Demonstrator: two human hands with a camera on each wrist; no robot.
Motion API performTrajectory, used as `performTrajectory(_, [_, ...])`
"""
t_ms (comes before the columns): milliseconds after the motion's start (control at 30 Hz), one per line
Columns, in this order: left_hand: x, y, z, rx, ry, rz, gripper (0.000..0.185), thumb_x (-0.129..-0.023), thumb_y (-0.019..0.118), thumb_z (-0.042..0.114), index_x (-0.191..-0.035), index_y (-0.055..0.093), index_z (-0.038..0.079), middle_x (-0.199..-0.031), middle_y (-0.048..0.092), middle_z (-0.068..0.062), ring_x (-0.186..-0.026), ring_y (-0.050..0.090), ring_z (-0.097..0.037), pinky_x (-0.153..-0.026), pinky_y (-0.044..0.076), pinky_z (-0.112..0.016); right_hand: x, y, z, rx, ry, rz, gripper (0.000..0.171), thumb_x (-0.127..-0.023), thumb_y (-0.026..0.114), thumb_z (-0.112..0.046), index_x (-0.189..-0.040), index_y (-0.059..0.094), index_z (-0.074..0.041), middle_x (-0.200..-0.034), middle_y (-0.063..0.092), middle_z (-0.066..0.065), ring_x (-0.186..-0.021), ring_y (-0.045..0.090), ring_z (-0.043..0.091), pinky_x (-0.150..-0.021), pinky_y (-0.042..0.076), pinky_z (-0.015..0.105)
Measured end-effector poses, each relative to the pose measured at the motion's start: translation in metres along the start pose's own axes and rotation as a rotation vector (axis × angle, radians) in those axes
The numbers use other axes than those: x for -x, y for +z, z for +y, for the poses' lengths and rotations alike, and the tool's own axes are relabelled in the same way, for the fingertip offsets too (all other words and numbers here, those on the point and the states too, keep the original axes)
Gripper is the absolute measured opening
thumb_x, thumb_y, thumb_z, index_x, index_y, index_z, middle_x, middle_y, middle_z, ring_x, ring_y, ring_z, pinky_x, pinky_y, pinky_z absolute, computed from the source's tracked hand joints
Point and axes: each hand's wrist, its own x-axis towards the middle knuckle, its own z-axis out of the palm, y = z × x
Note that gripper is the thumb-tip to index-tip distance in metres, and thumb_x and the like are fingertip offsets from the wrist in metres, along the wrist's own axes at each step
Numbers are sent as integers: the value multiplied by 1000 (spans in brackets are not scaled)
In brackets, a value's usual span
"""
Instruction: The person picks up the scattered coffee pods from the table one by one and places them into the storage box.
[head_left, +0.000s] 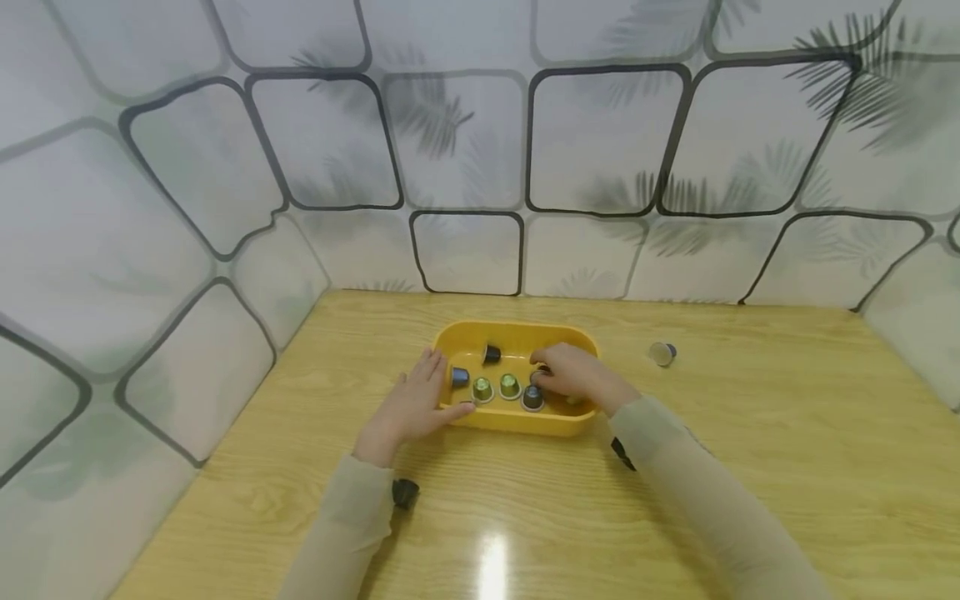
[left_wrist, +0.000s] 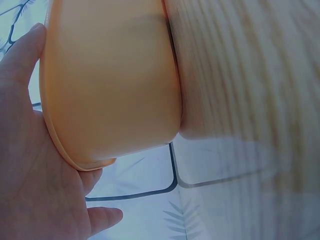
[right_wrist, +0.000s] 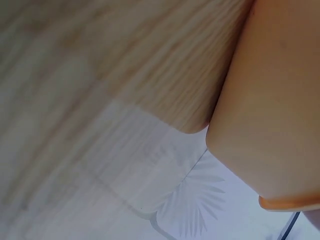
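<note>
A yellow plastic tray (head_left: 517, 423) stands on the wooden table with several coffee capsules in it. My left hand (head_left: 408, 408) lies along its left end, fingers extended and thumb on the near rim; the left wrist view shows the palm (left_wrist: 40, 165) against the tray's outer wall (left_wrist: 110, 80). Inside the right part, my right hand (head_left: 573, 373) pinches a dark coffee capsule, mostly covered by the fingers. Close by sit a dark blue capsule (head_left: 532, 397) and a green capsule (head_left: 510, 386). Another green capsule (head_left: 482, 389), a blue capsule (head_left: 459, 377) and a black capsule (head_left: 491, 354) lie further left.
On the table to the right lies a capsule (head_left: 663, 353) with its pale lid facing me. A black capsule (head_left: 405, 493) is beside my left sleeve, and a dark object (head_left: 622, 453) is partly hidden by my right sleeve. A patterned wall (head_left: 472, 250) borders the table's back.
</note>
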Motion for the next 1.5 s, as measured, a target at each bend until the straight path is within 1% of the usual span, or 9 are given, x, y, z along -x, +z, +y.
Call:
performTrajectory(267, [-1, 2, 2, 9, 4, 6, 89, -82, 44, 60, -139, 18, -4, -145, 10, -16, -133, 1, -25, -101, 13, -53, 5, -6, -1, -101, 11, 47, 30, -85, 59, -18, -109, 59, 0, -106, 60, 14, -97, 56, 27, -81, 44, 40])
performTrajectory(433, [1, 0, 2, 9, -2, 6, 89, -82, 44, 60, -139, 17, -4, -145, 11, -16, -133, 2, -25, -101, 13, -52, 7, -10, -4, -142, -4, 73, 30, -84, 61, -16, -108, 59, 1, -107, 59, 15, -99, 54, 29, -83, 43, 42])
performTrajectory(667, [2, -1, 2, 4, 5, 1, 91, -82, 42, 62, -139, 16, -5, -145, 10, -16, -133, 2, -26, -101, 14, -53, 11, -14, -4, -146, 1, 94, 34, -83, 63, -18, -111, 58, 1, -109, 59, 13, -100, 54, 27, -85, 42, 40])
performTrajectory(800, [2, -1, 0, 0, 3, 5, 90, -83, 41, 62, -139, 16, -4, -145, 10, -16, -133, 1, -25, -101, 14, -53, 14, -22, 0, -118, -13, 116, 35, -83, 63, -18, -111, 57, 3, -108, 59, 15, -99, 54, 29, -85, 42, 41])
performTrajectory(900, [2, -1, 0, 4, 5, 6, 90, -83, 42, 61, -139, 16, -4, -145, 10, -16, -133, 1, -25, -101, 14, -53, 19, -27, 5, -107, -15, 123, 35, -83, 63, -16, -111, 57, 4, -107, 59, 16, -98, 55, 30, -84, 42, 42])
performTrajectory(1033, [1, -1, 1, 14, 13, 3, 90, -83, 42, 61, -139, 16, -5, -145, 10, -17, -133, 0, -25, -100, 13, -54, 29, -35, 13, -110, 22, 127, 36, -83, 62, -16, -112, 56, 5, -108, 58, 17, -98, 54, 31, -84, 42, 43])
performTrajectory(1133, [1, 0, 0, 17, 12, 3, 90, -83, 43, 60, -139, 16, -4, -145, 9, -16, -133, 0, -25, -101, 13, -53, 38, -40, 20, -102, 29, 156, 36, -83, 62, -14, -112, 56, 6, -107, 58, 19, -97, 54, 32, -82, 42, 45])
performTrajectory(1300, [0, 1, 0, 16, 10, 10, 88, -84, 45, 57, -139, 16, -5, -145, 10, -17, -133, 1, -26, -101, 13, -53, 50, -45, 38, -70, 10, 202, 33, -81, 64, -12, -108, 57, 7, -103, 59, 21, -93, 55, 34, -79, 43, 46])
performTrajectory(1500, [0, 2, -1, 16, 18, 13, 88, -83, 44, 58, -139, 16, -5, -145, 10, -16, -133, 0, -25, -101, 13, -53, 67, -48, 61, -26, 49, 215, 31, -80, 64, -11, -105, 57, 8, -101, 59, 23, -91, 55, 35, -78, 43, 47])
